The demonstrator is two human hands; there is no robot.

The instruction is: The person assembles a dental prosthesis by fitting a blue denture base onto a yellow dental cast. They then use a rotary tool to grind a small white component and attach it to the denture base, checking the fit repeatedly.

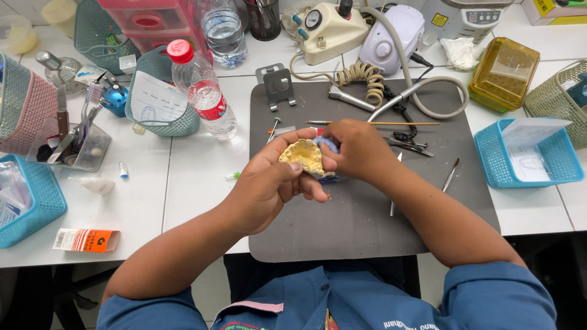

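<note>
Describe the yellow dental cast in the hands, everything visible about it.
The yellow dental cast is a pale yellow, horseshoe-shaped model with a matte, plaster-like look and a ridged arch along its rim. It is held above the grey mat, its hollow side facing the camera. The left hand cradles it from below and the left, thumb across its lower edge. The right hand meets its upper right corner, pressing a small pale blue piece there. Its underside is hidden.

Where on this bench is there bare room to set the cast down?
The grey mat is bare along its near edge, below the left hand and right hand. White tabletop left of it is free too. The back is crowded.
</note>
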